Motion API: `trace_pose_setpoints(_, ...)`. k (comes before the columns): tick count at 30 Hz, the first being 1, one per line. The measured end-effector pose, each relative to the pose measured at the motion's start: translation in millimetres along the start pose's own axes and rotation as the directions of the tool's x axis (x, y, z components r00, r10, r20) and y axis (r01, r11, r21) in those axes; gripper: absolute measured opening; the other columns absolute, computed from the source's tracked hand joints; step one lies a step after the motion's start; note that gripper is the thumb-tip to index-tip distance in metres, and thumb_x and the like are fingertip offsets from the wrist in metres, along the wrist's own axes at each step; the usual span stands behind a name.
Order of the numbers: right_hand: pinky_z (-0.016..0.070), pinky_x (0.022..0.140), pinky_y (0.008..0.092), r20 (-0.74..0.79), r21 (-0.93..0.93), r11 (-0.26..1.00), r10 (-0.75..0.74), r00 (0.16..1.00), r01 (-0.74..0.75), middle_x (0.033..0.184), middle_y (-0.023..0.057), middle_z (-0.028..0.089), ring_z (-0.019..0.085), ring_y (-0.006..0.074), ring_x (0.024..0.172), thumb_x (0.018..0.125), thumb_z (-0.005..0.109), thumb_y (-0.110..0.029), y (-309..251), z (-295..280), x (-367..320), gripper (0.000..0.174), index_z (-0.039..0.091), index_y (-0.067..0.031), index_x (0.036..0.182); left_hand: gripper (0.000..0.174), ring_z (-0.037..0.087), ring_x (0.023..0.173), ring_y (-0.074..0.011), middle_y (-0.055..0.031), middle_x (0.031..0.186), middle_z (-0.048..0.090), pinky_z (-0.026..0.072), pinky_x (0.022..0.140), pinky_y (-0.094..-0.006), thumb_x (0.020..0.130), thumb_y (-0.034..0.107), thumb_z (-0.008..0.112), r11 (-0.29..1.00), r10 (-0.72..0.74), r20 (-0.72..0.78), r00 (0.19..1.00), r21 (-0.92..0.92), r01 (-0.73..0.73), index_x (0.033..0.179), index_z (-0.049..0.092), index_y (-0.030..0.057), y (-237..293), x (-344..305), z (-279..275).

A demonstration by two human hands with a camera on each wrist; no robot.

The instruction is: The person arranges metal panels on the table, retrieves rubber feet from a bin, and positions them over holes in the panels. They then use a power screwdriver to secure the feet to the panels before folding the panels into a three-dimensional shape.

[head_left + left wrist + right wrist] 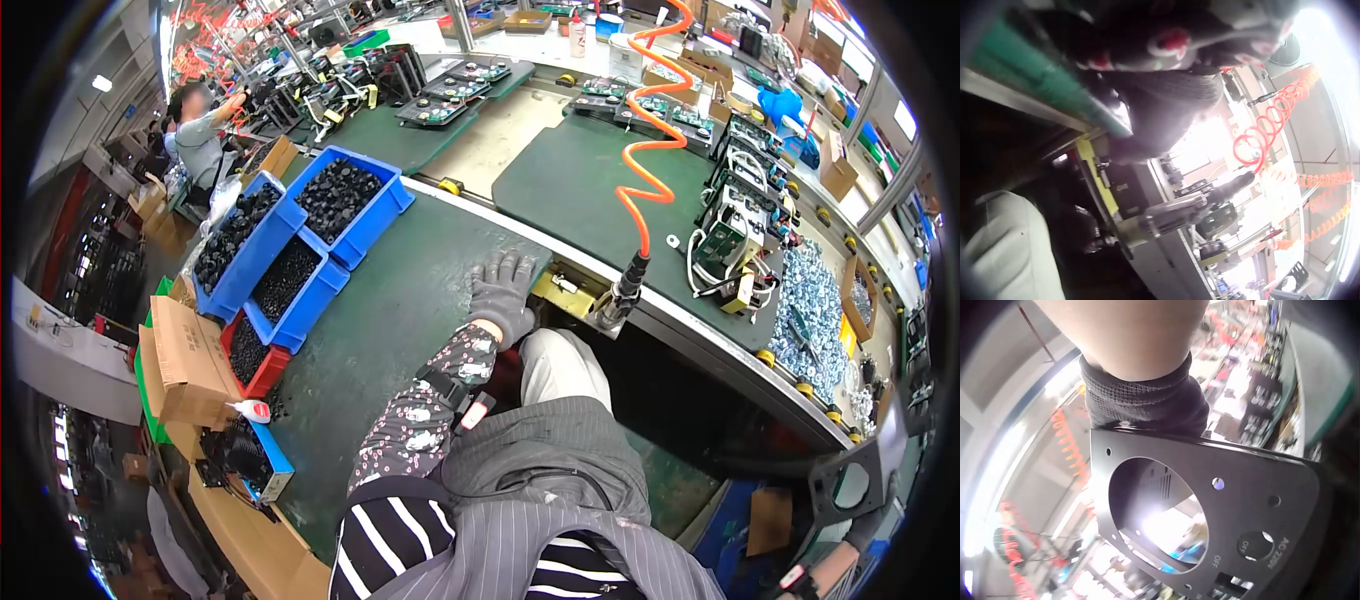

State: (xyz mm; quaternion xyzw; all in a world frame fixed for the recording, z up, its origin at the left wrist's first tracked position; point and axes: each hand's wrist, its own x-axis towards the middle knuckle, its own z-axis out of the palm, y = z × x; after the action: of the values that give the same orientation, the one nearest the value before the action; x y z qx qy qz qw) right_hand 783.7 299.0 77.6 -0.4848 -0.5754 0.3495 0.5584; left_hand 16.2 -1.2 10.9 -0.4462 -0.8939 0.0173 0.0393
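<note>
My left hand point(503, 293), in a grey glove, lies palm down on the green bench top point(390, 300) near its edge, fingers spread and nothing held. In the left wrist view that gloved hand point(1166, 112) is partly dark under a patterned sleeve. Out at the far right, low down, my gloved right hand point(872, 528) holds a black metal housing panel point(826, 482) by its edge. The right wrist view shows this panel point(1241, 465) with a large round cutout, smaller holes and "OFF" and "AC 220V" markings. The fingers of the right hand point(1147, 403) are mostly hidden behind the panel.
Blue bins point(378, 212) of small black parts and a red bin point(262, 377) stand left. A power driver point(625, 290) hangs on an orange coiled hose point(645, 150) by the bench edge. Wired assemblies point(735, 235) and a heap of screws point(805, 320) lie right.
</note>
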Motion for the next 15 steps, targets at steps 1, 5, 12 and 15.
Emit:
trace_pose_setpoints(1, 0.0279, 0.104, 0.0370, 0.066, 0.280, 0.959, 0.024, 0.997, -0.042, 0.134, 0.0090, 0.041, 0.037, 0.0205, 0.123, 0.092, 0.039, -0.031, -19, 42, -17, 0.045, 0.043, -0.0042, 0.128, 0.079, 0.030, 0.127, -0.0343, -0.0148, 0.136, 0.032, 0.0229, 0.104, -0.0475, 0.068, 0.026, 0.064, 0.936, 0.023, 0.040, 0.999, -0.352, -0.007, 0.136, 0.027, 0.0103, -1, -1, -5)
trace_pose_setpoints(5, 0.0367, 0.095, 0.0377, 0.416, 0.615, 0.756, -0.067, 0.907, -0.226, 0.118, 0.0115, 0.046, 0.046, 0.0227, 0.109, 0.080, 0.047, -0.021, -95, 247, -118, 0.040, 0.045, -0.0024, 0.116, 0.091, 0.033, 0.126, -0.0332, -0.0188, 0.135, 0.034, 0.0272, 0.104, -0.0431, 0.065, 0.037, 0.070, 0.432, 0.142, -0.073, 0.987, -0.893, -0.128, 0.137, 0.025, 0.0054, 2, -32, -81)
trace_pose_setpoints(12, 0.0335, 0.054, 0.0228, 0.937, 0.083, 0.840, -0.249, -0.245, -0.537, 0.074, 0.0001, 0.049, 0.042, 0.0077, 0.062, 0.072, 0.058, -0.024, -197, 534, -250, 0.021, 0.049, -0.0058, 0.074, 0.032, 0.059, 0.082, -0.0220, -0.0085, 0.088, 0.059, 0.0476, 0.077, -0.0353, 0.081, 0.022, 0.058, -0.058, -0.480, -0.064, 0.875, -0.993, -0.104, 0.106, 0.053, 0.0021, -91, -127, -138)
trace_pose_setpoints(15, 0.0385, 0.075, 0.0218, 0.828, -0.092, 0.759, -0.301, -0.473, -0.645, 0.093, 0.0046, 0.051, 0.048, 0.0126, 0.087, 0.074, 0.058, -0.029, -197, 583, -307, 0.037, 0.052, -0.0036, 0.100, 0.023, 0.034, 0.043, -0.0096, 0.0055, 0.052, 0.031, 0.0380, 0.048, -0.0290, 0.088, 0.033, 0.053, -0.252, -0.718, 0.011, 0.696, -0.936, -0.246, 0.075, 0.048, 0.0145, -158, -182, -83)
